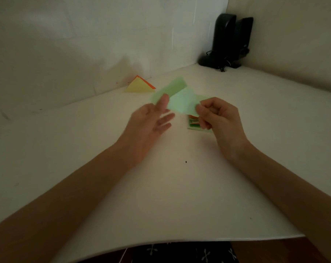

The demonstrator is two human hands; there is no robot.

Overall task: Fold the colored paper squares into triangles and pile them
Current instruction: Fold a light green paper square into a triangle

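**Green paper point(181, 103) held up over table point(160, 196)**

Pinched at rt edge by right hand point(216, 114), thumb vs curled fingers. Touched on left part by left hand point(151, 120), fingers straight, loosely spread. Above paper stack point(194, 123); folded triangles point(140, 86) well apart, by back wall.

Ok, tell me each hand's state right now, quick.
Left hand: open, straight fingers touching the light green paper square.
Right hand: closed, pinching that paper's edge.
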